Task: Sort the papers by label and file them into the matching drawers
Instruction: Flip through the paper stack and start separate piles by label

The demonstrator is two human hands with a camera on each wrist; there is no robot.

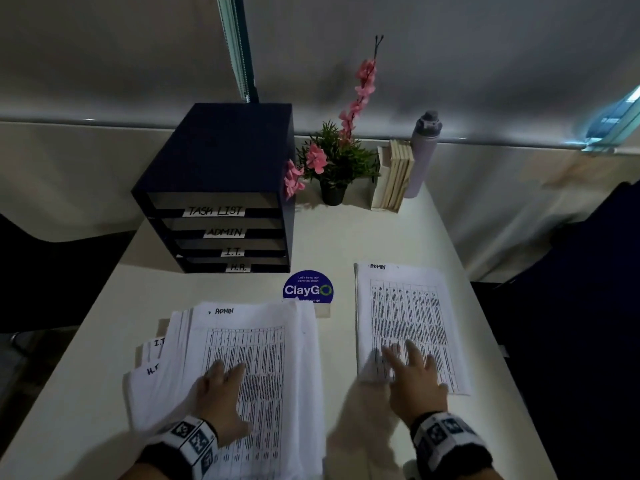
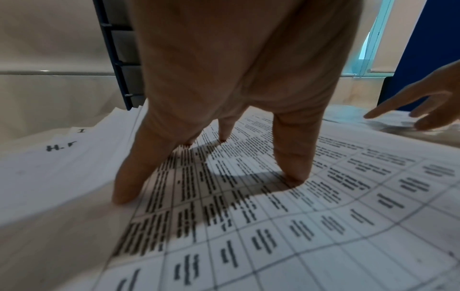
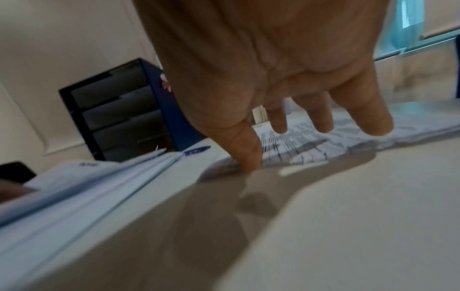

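Note:
A fanned pile of printed papers (image 1: 249, 358) lies at the near left of the table, its top sheet marked ADMIN, with I.T. and H.R. sheets poking out on its left. My left hand (image 1: 221, 389) presses on that top sheet (image 2: 273, 206) with straight fingers (image 2: 293, 157). A separate ADMIN stack (image 1: 408, 317) lies to the right. My right hand (image 1: 412, 372) hovers spread over its near edge, the thumb (image 3: 248, 149) touching the stack's corner. A dark blue drawer unit (image 1: 221, 188) stands at the back left, labelled TASK LIST, ADMIN, I.T. and H.R.
A round blue ClayGo sticker (image 1: 308, 287) sits between the piles and the drawers. A potted plant with pink flowers (image 1: 336, 161), several upright books (image 1: 394, 174) and a grey bottle (image 1: 422, 150) line the back edge. The white table (image 1: 363, 237) drops off at right.

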